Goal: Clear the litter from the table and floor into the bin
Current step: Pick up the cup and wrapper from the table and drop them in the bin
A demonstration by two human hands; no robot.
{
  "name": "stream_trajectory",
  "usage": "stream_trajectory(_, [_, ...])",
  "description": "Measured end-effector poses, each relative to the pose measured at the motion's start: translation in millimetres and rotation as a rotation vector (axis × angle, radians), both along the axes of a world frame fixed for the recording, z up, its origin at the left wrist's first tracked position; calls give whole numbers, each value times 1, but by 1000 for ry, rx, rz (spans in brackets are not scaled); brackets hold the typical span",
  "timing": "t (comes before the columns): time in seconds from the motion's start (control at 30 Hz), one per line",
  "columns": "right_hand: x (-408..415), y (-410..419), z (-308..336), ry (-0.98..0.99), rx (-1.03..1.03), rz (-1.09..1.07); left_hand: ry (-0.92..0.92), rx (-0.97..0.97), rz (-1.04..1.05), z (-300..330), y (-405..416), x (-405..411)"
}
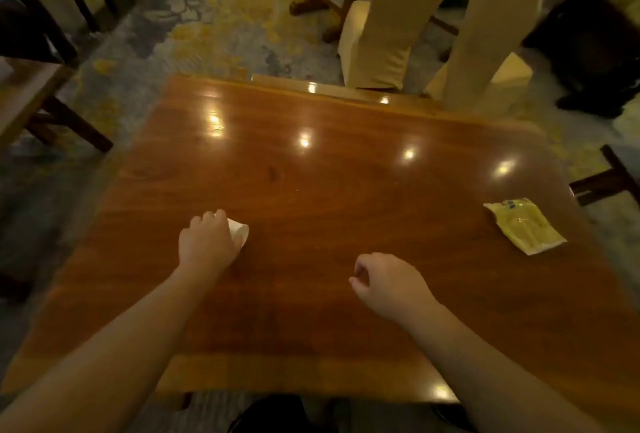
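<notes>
Left hand (207,246) clasps a white paper cup (239,232) on glossy wooden table (332,197).

Table (311,190): glossy reddish-brown wood grain, bright light spots. White paper scrap (239,230) on table, near its front left. Pale yellow wrapper (524,226), white edges, small dark print, at table's right edge. Beyond table: two cream chair covers (398,16), carpet (214,23) grey with yellow blotches and pale floral pattern. Left of table: dark brown chair frame (52,113).
</notes>
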State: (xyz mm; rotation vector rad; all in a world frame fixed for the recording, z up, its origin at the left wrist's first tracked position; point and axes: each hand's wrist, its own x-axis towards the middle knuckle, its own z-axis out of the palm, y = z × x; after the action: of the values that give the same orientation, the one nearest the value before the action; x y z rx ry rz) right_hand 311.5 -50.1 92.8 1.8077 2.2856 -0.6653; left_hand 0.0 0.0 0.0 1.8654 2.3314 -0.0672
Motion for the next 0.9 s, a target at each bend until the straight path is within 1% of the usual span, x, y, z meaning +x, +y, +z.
stream_trajectory(0.07, [1,7,-7,-24,-12,-55,-100,15,43,-8,14,-8])
stream_trajectory(0.13, [6,8,-12,-27,-24,-68,-145,29,52,-13,18,-11])
stream_trajectory(0.23, [21,13,-20,-7,-18,-100,-176,93,-22,-18,26,-5])
stream_trajectory(0.33, [46,21,-29,-7,0,-130,-228,135,-120,-8,30,20])
stream_trajectory(0.4, [69,26,-33,-3,-6,-164,-258,135,-197,0,33,47])
stream_trajectory(0.5, [105,37,-38,-2,5,-206,-292,83,-235,16,31,89])
stream_trajectory(0.53, [145,37,-40,-4,-2,-236,-293,89,-253,18,32,131])
stream_trajectory(0.77, [261,74,-49,-42,23,-254,-350,56,-223,39,28,258])
stream_trajectory(0.9, [348,99,-64,-85,70,-241,-336,55,-159,46,24,345])
